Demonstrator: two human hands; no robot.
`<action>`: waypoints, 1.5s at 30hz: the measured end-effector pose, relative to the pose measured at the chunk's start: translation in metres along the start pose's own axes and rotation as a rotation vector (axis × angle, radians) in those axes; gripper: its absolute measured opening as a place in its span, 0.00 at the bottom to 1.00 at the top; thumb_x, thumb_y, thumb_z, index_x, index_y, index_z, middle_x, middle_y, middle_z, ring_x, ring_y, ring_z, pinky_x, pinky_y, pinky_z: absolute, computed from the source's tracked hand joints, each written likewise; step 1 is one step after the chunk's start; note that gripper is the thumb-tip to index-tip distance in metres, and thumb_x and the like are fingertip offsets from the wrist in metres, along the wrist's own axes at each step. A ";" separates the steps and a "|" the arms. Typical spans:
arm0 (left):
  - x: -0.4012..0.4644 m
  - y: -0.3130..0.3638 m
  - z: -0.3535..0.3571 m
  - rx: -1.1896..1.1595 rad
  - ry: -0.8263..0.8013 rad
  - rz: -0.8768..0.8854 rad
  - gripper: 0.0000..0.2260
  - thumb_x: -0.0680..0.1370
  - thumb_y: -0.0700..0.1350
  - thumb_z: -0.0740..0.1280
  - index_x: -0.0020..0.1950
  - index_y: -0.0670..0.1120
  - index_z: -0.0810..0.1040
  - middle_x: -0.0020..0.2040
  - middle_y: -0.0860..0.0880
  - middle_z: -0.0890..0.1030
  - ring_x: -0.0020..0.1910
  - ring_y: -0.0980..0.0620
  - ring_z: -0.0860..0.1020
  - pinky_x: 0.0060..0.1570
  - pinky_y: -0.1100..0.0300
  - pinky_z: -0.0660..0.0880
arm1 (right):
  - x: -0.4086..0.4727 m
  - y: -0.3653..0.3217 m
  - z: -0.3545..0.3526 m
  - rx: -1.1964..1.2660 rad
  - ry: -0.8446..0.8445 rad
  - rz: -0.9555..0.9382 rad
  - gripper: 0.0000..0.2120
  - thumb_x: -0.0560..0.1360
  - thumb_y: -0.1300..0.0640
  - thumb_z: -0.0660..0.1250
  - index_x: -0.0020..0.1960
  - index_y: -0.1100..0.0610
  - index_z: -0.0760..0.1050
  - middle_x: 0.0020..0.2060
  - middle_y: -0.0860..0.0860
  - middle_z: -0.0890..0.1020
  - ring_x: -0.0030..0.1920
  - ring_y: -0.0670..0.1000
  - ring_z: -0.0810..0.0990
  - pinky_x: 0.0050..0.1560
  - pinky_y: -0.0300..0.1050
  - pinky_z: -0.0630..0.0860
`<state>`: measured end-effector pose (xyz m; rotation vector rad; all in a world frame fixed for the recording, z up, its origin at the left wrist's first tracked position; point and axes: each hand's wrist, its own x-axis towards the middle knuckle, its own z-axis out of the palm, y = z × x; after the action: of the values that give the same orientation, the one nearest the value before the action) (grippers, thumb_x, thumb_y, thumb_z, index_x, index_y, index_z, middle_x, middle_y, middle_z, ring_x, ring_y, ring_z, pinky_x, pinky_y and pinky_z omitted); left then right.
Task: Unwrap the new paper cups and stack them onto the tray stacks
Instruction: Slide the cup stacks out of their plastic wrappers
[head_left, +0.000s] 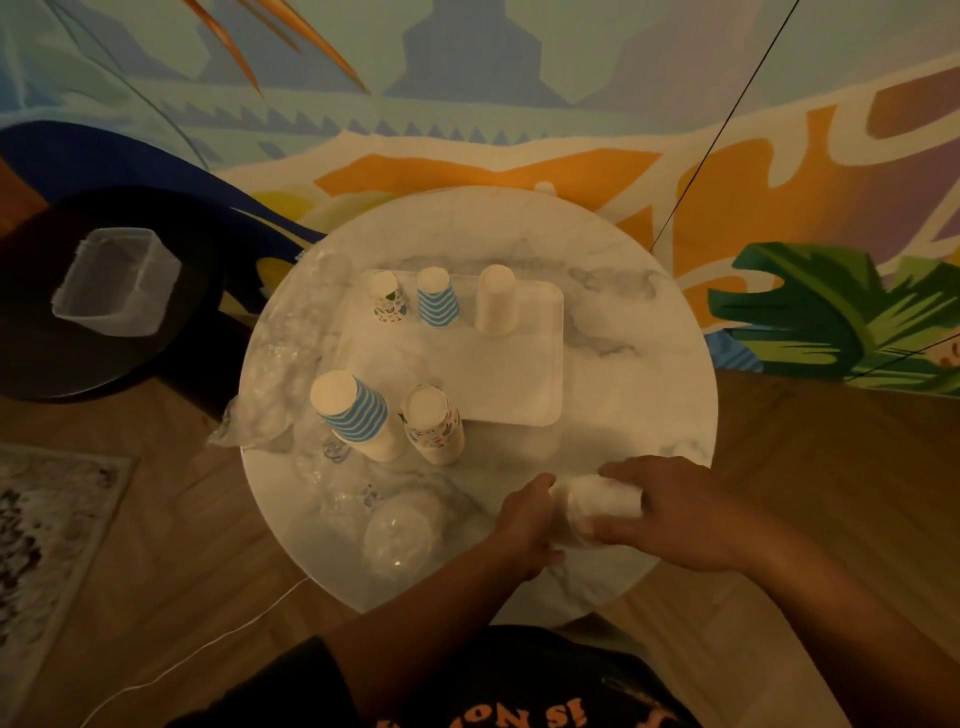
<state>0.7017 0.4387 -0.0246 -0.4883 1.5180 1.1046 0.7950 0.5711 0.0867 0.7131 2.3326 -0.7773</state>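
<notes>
Near front edge of tabletop (649, 374): white cups (597, 506) lying sideways between both hands, right hand (670, 512) curled round them, left hand (527, 519) pinching at one end, probably to strip wrapping. 3 upturned stacks waiting on tray (493, 379).

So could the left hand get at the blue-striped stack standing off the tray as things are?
Probably yes. The blue-striped stack stands upright just beyond the left hand, with only flat clear wrap between. But that hand now grips the white cups with the right hand.
</notes>
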 end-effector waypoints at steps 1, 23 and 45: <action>-0.001 0.002 0.002 -0.036 0.008 -0.008 0.14 0.79 0.54 0.66 0.60 0.49 0.80 0.56 0.43 0.82 0.52 0.40 0.81 0.35 0.52 0.82 | -0.002 0.001 -0.004 0.050 -0.030 0.014 0.52 0.59 0.16 0.61 0.76 0.44 0.68 0.71 0.44 0.74 0.67 0.46 0.74 0.64 0.42 0.72; -0.063 0.096 -0.014 -0.208 0.027 0.437 0.28 0.73 0.67 0.70 0.59 0.45 0.78 0.57 0.45 0.83 0.57 0.45 0.82 0.53 0.44 0.82 | -0.014 0.010 0.023 0.425 0.381 -0.236 0.39 0.74 0.34 0.68 0.79 0.36 0.54 0.68 0.33 0.70 0.66 0.29 0.68 0.62 0.31 0.66; -0.077 0.100 -0.053 0.009 -0.167 0.741 0.26 0.74 0.62 0.72 0.67 0.51 0.74 0.61 0.48 0.83 0.61 0.49 0.82 0.61 0.46 0.80 | 0.015 -0.062 0.036 0.852 0.523 -0.282 0.37 0.72 0.41 0.71 0.77 0.40 0.61 0.66 0.29 0.70 0.62 0.24 0.69 0.57 0.22 0.69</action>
<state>0.6145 0.4214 0.0798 0.2048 1.5885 1.6494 0.7577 0.5091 0.0751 1.0308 2.5400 -1.9709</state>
